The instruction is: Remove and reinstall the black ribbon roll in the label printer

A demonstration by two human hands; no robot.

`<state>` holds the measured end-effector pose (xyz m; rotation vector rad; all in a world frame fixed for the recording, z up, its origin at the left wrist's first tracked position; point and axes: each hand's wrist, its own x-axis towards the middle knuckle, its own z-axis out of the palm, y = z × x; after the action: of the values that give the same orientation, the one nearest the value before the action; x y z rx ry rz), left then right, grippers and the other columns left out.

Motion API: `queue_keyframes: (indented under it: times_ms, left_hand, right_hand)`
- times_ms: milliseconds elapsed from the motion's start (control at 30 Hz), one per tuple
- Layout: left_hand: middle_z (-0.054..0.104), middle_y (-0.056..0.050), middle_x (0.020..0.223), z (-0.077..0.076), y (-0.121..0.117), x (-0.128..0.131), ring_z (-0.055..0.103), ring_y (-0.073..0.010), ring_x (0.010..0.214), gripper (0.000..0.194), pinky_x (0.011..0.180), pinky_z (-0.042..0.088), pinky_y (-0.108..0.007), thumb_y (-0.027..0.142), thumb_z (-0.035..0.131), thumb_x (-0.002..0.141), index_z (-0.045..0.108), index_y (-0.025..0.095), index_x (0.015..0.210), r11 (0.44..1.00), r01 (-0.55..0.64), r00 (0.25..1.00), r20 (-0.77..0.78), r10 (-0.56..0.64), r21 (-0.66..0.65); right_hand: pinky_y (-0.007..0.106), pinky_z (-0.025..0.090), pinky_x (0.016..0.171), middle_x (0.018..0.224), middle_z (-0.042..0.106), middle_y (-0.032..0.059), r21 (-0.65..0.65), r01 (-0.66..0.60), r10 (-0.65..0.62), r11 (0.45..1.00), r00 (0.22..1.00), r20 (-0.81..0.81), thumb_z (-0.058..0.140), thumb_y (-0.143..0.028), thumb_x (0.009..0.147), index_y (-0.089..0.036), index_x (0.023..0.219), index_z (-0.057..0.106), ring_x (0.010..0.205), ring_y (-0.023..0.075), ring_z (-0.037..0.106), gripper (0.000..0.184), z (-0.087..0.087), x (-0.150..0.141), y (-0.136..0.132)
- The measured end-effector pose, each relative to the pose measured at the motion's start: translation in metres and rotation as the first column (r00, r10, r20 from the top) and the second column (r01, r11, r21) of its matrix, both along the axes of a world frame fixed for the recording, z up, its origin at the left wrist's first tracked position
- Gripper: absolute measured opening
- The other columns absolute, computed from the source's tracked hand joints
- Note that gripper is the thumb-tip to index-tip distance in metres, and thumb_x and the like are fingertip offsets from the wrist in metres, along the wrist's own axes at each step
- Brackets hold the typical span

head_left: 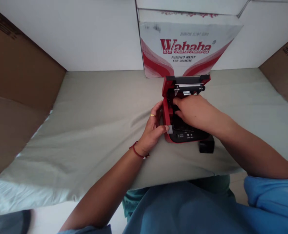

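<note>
A red-and-black device [167, 112], seemingly a label printer, sits on the cloth with its hinged lid [188, 80] raised at the back. Under the lid a dark roller [188, 88] runs crosswise. My left hand [155, 126] grips the device's left side, thumb by a grey piece at the front left corner. Inside the open body is my right hand [192, 109], reaching in from the right with curled fingers. Its fingertips are near the inner left wall; what they hold or touch is hidden. A small black block [206, 145] lies at the front right corner, partly behind the device.
A pale green cloth [105, 113] with wrinkles covers the surface. Behind the device stands a white-and-red water carton [190, 42] against white panels [102, 35]. Brown cardboard [19, 87] rises at the left, and another cardboard piece [282, 68] at the right.
</note>
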<state>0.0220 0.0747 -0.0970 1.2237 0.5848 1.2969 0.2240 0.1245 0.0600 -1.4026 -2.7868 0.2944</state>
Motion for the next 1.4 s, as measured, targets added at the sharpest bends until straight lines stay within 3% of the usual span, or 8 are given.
queue_keyframes:
  times_ms: [200, 600, 667, 733, 867, 1133, 1267, 1400]
  left_hand:
    - [0.050, -0.006, 0.191, 0.006, -0.002, -0.003, 0.045, -0.0375, 0.180, 0.097, 0.150, 0.037, -0.059, 0.060, 0.096, 0.094, 0.051, 0.043, 0.178, 1.000, 0.023, 1.000, 0.002, -0.023, 0.019]
    - [0.045, -0.002, 0.192, 0.023, -0.016, -0.007, 0.039, -0.0398, 0.181, 0.083, 0.149, 0.035, -0.060, 0.068, 0.087, 0.099, 0.057, 0.047, 0.174, 0.982, -0.173, 0.976, -0.119, 0.181, 0.079]
    - [0.047, -0.003, 0.188, 0.032, -0.024, -0.009, 0.034, -0.0415, 0.183, 0.080, 0.152, 0.025, -0.064, 0.068, 0.082, 0.101, 0.058, 0.046, 0.174, 0.900, -0.311, 0.897, -0.218, 0.384, 0.307]
    - [0.060, -0.006, 0.173, 0.044, -0.034, -0.010, 0.042, -0.0445, 0.175, 0.071, 0.152, 0.020, -0.071, 0.064, 0.075, 0.104, 0.063, 0.044, 0.171, 0.708, -0.377, 0.762, -0.235, 0.604, 0.597]
    - [0.082, -0.006, 0.130, 0.061, -0.053, -0.005, 0.068, -0.0355, 0.138, 0.052, 0.143, 0.040, -0.059, 0.043, 0.072, 0.104, 0.080, 0.040, 0.155, 0.433, -0.112, 0.603, -0.286, 0.745, 0.894]
    - [0.085, 0.000, 0.109, 0.059, -0.058, 0.002, 0.074, -0.0294, 0.120, 0.054, 0.149, 0.032, -0.060, 0.023, 0.082, 0.094, 0.085, 0.047, 0.142, 0.482, -0.008, 0.544, -0.401, 0.738, 0.876]
    - [0.082, 0.000, 0.114, 0.059, -0.061, 0.003, 0.073, -0.0292, 0.126, 0.065, 0.154, 0.020, -0.058, 0.019, 0.076, 0.098, 0.079, 0.050, 0.155, 0.521, 0.010, 0.554, -0.438, 0.708, 0.853]
    - [0.080, -0.001, 0.117, 0.061, -0.063, 0.005, 0.071, -0.0294, 0.132, 0.070, 0.154, 0.017, -0.057, 0.017, 0.074, 0.099, 0.075, 0.052, 0.160, 0.537, 0.030, 0.550, -0.463, 0.695, 0.843]
  right_hand:
    - [0.045, 0.070, 0.096, 0.124, 0.094, 0.0071, 0.041, -0.133, 0.139, 0.990, 0.933, -0.332, 0.062, -0.028, 0.120, -0.026, 0.132, 0.087, 0.107, 0.0281, 0.087, 0.028, 0.030, 0.031, -0.052]
    - [0.057, 0.062, 0.135, 0.149, 0.089, 0.0098, 0.279, -0.155, 0.278, 0.948, 0.830, -0.484, 0.071, -0.012, 0.113, -0.027, 0.157, 0.080, 0.146, 0.0267, 0.082, 0.047, -0.021, 0.080, -0.114]
    - [0.057, 0.060, 0.136, 0.148, 0.090, 0.0092, 0.293, -0.153, 0.284, 0.944, 0.828, -0.483, 0.072, -0.013, 0.114, -0.028, 0.155, 0.081, 0.148, 0.0263, 0.081, 0.045, -0.024, 0.080, -0.114]
    - [0.056, 0.059, 0.137, 0.147, 0.090, 0.0083, 0.310, -0.158, 0.295, 0.938, 0.832, -0.469, 0.070, -0.016, 0.116, -0.027, 0.152, 0.082, 0.148, 0.0254, 0.081, 0.040, -0.027, 0.080, -0.114]
    - [0.056, 0.054, 0.140, 0.148, 0.090, 0.0105, 0.294, -0.180, 0.307, 0.939, 0.826, -0.473, 0.067, -0.028, 0.121, -0.024, 0.150, 0.082, 0.148, 0.0263, 0.081, 0.032, -0.020, 0.081, -0.112]
    - [0.043, 0.059, 0.134, 0.171, 0.077, 0.0054, 0.158, 0.336, -0.107, 0.929, 0.650, -0.752, 0.056, -0.034, 0.125, -0.031, 0.160, 0.075, 0.153, 0.0234, 0.076, 0.040, 0.022, 0.073, -0.036]
    - [0.049, 0.060, 0.133, 0.167, 0.078, 0.0040, 0.077, 0.274, -0.142, 0.959, 0.696, -0.704, 0.045, -0.053, 0.130, -0.033, 0.161, 0.075, 0.157, 0.0260, 0.073, 0.048, 0.017, 0.058, 0.004]
    - [0.051, 0.062, 0.131, 0.151, 0.086, 0.0070, 0.111, 0.208, -0.081, 0.972, 0.736, -0.672, 0.041, -0.061, 0.129, -0.032, 0.143, 0.087, 0.151, 0.0286, 0.077, 0.056, 0.011, 0.051, -0.012]
